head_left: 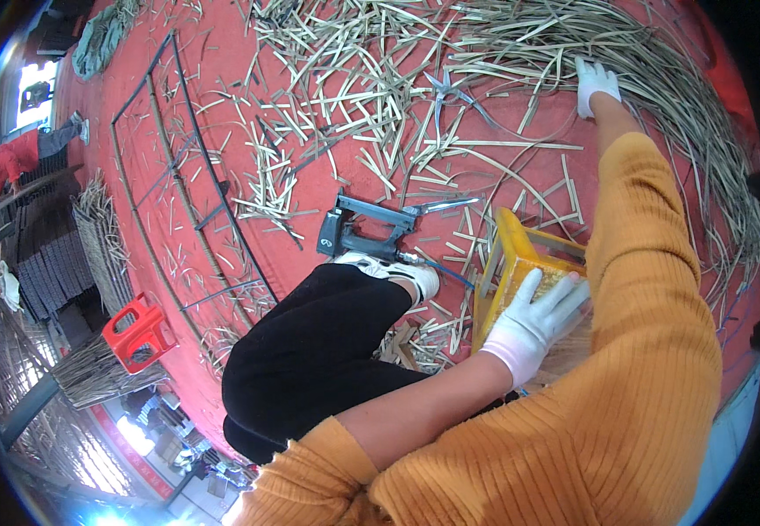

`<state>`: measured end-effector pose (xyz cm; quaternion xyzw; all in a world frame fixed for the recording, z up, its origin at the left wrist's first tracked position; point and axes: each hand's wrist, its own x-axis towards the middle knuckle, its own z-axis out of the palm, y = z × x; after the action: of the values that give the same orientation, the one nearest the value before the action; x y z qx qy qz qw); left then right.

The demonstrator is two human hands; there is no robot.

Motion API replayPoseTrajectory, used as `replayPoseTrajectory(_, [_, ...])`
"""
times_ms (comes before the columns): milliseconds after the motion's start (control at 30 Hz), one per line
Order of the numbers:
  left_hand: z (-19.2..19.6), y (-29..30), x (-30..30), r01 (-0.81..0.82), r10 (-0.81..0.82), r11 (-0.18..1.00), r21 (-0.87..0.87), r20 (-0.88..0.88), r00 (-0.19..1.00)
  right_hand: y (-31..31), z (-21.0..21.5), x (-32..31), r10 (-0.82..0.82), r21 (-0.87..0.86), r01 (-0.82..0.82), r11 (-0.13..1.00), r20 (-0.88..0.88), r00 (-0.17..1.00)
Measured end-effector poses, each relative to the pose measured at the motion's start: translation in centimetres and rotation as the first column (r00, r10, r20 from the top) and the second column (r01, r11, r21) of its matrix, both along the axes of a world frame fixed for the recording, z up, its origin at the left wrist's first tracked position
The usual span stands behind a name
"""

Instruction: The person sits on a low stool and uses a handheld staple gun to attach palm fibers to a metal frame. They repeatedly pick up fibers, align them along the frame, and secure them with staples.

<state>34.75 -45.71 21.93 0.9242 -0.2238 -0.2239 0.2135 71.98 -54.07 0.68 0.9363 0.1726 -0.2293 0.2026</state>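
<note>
Left hand [533, 324] — gloved, fingers slightly spread — rests on the yellow stool [517, 254], toward the red floor's [152, 254] right edge. Right hand [597, 85], also gloved, is at the long strips [660, 105] near the floor's far right corner; cannot tell whether its fingers grip any. Nail gun [371, 209] lies nearer mid-floor, just beside a white shoe [380, 266].

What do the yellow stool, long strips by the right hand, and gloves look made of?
Yellow stool: probably plastic, worn; strong yellow, smooth-looking edges, but painted wood possible.
Long strips: likely dried plant material, mostly matt; uneven tan-green tones, though synthetic can't be ruled out.
Gloves: apparently knit fabric, matt whitish; snug fit, close cuffs.
</note>
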Motion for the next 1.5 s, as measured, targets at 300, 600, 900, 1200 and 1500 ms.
replayPoseTrajectory(300, [0.7,0.3,0.8,0.072,-0.07,0.996,0.047,-0.05,0.996,-4.0,-1.5,-6.9,0.177,-0.053,-0.174,0.983,0.042,0.983])
replayPoseTrajectory(600, [1.1,0.8,0.6,0.103,-0.101,0.992,0.071,-0.021,0.995,-7.3,9.4,-9.5,0.147,0.293,-0.025,0.956,-0.404,0.903])
replayPoseTrajectory(900, [2.6,6.3,0.0,-0.078,0.051,0.958,-0.277,-0.103,0.993,-5.0,34.6,-17.0,-0.191,0.325,0.728,0.603,-0.828,0.528])
replayPoseTrajectory(1200, [13.2,9.3,-3.1,-0.542,-0.057,-0.368,-0.756,-0.563,0.824,-1.8,41.7,-31.4,0.26,0.567,0.623,0.539,-0.815,0.517])
replayPoseTrajectory(1500, [19.1,8.7,-12.2,-0.455,0.096,-0.479,-0.751,-0.56,0.823,-1.1,43.7,-39.6,0.421,0.599,0.6,0.531,-0.801,0.426])
